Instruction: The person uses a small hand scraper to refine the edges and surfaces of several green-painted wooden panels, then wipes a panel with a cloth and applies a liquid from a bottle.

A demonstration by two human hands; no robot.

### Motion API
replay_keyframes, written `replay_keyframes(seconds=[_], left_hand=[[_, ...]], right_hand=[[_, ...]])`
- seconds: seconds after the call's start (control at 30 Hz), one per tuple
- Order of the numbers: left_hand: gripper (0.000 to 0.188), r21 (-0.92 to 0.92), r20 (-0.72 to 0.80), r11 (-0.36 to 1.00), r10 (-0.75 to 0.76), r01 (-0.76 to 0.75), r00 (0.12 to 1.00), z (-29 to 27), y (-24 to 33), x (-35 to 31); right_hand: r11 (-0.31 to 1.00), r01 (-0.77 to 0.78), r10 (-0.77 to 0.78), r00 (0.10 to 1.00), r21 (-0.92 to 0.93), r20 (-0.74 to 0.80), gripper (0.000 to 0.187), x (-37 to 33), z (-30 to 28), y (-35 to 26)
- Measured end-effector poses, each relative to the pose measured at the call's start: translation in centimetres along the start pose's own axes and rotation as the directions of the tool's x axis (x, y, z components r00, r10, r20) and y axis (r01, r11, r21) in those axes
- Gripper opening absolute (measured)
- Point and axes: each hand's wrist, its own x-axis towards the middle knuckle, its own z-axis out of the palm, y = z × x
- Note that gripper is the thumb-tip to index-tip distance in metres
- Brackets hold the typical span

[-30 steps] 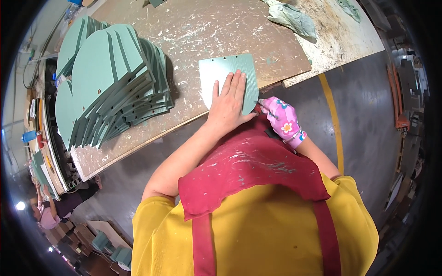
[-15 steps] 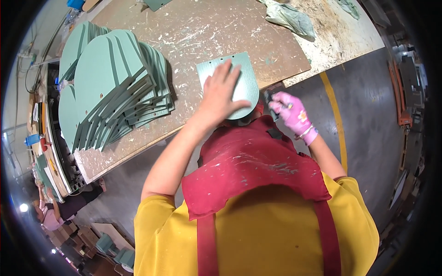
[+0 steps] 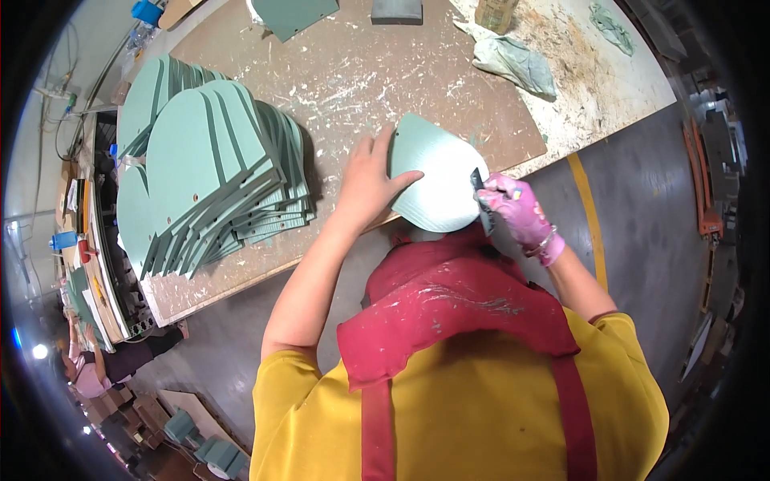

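A pale green panel (image 3: pixel 437 176) with one rounded end overhangs the front edge of the table, its rounded end toward me and to the right. My bare left hand (image 3: pixel 367 183) grips its straight left edge, thumb on the upper face and fingers along the side. In a pink glove, my right hand (image 3: pixel 517 207) is closed round a narrow dark hand tool (image 3: pixel 480 188), whose exact kind I cannot make out. The tool stands upright against the panel's right rounded edge.
Stacks of similar green panels (image 3: pixel 204 152) fan out on the left of the scratched brown table (image 3: pixel 345 88). A crumpled cloth (image 3: pixel 517 64), a grey block (image 3: pixel 397 11) and another green piece (image 3: pixel 297 14) lie farther back. Another person (image 3: pixel 96 361) is at far left.
The panel has turned clockwise, and my left hand has gone from lying flat on it to holding its left edge. My right hand has brought the dark tool against the rounded edge.
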Motion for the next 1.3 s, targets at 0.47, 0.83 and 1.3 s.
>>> replay_keyframes(seconds=[0.47,0.83,1.3], left_hand=[[0.042,-0.968,0.232,-0.002,-0.393,0.252,0.889,1.6,0.3,-2.9],[0.038,-0.96,0.267,-0.206,-0.481,0.189,0.835,4.9,1.4,-3.7],[0.039,-0.974,0.19,-0.211,-0.564,0.082,0.803,4.3,3.3,-7.4]], right_hand=[[0.764,0.236,-0.231,0.969,-0.6,0.088,0.027,21.1,-5.8,-5.2],[0.311,0.18,-0.344,0.937,-0.933,0.066,0.05,19.7,-12.7,-2.0],[0.421,0.597,-0.349,0.801,-0.683,0.486,0.026,17.2,5.5,-4.9]])
